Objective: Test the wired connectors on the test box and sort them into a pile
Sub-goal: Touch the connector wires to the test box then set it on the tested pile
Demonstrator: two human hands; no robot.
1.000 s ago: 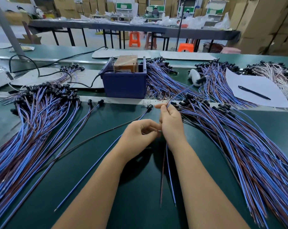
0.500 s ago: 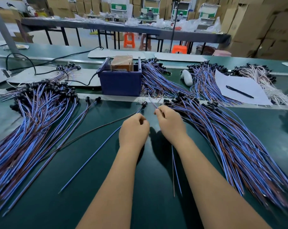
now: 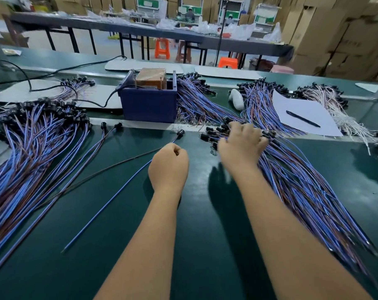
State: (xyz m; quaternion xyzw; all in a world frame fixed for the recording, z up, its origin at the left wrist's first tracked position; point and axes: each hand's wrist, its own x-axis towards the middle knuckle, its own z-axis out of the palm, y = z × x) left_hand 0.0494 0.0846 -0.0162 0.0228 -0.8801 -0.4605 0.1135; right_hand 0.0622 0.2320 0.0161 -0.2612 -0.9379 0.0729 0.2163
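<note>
- Head view: the right hand is spread, fingers relaxed, over the connector ends of the right pile; nothing is seen grasped.
- The left hand is clenched; contents cannot be told.
- A single connector is best isolated before transfer to the test box.

Likely a factory assembly hall: long green workbenches, stacked cardboard cartons, plastic stools, heaped wire harnesses.
</note>
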